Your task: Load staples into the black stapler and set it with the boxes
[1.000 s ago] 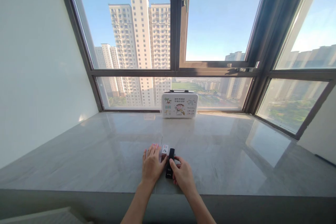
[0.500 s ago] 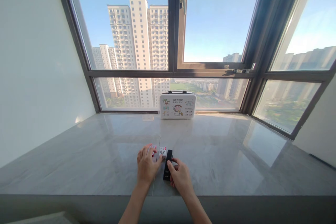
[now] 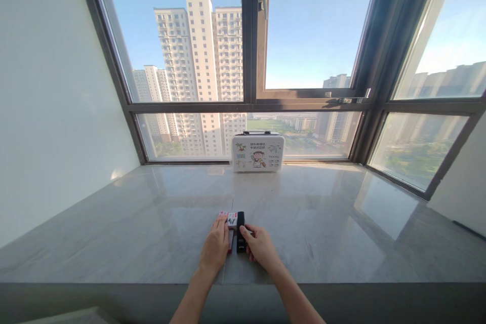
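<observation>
My right hand holds a black stapler from its right side, with the thumb on top and fingers curled at the edge. The stapler lies lengthwise on the grey sill. My left hand is closed over a flat red-and-white box, which it mostly covers; the thumb is hidden. Between the hands, a small white box with a dark picture and red print sits against the stapler's left side, touching the red-and-white box.
A white case with cartoon prints and a black handle stands upright by the window. The glossy grey sill ends at a front edge near my forearms. Dark window frames rise behind, with a white wall at the left.
My left hand has shifted right and flattened over the red-and-white box, pushing it against the white one. The stapler has moved slightly away from me and left, now straighter and beside the boxes.
</observation>
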`<state>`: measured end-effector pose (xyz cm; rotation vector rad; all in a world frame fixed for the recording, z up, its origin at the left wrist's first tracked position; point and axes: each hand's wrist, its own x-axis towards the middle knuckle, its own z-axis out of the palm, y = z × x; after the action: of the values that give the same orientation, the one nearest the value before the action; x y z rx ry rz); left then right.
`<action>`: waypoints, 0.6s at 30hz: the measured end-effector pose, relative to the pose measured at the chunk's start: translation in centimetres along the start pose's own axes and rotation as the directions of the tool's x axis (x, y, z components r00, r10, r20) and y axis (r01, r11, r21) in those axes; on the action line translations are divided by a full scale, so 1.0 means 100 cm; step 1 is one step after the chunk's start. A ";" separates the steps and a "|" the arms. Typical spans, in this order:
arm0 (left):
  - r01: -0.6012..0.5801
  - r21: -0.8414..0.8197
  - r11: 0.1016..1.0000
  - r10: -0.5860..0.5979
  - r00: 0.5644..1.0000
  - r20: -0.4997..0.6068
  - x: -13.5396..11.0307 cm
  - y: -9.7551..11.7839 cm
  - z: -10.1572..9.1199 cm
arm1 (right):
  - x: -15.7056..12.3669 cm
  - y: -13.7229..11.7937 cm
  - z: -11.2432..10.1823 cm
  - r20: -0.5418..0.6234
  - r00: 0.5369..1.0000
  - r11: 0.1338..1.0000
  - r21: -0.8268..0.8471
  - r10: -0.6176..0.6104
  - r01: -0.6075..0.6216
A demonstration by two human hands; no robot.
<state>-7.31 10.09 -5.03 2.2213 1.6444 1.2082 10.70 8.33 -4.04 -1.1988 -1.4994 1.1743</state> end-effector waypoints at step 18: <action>-0.015 0.046 0.999 0.019 0.997 -0.075 0.010 -0.052 -0.035 | 0.023 0.002 0.060 0.235 0.972 0.974 0.226 -0.022 -0.033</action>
<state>-13.41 11.80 -4.93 2.2467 1.7002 1.2872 4.51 9.66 -5.17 -0.9339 -1.4841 1.4912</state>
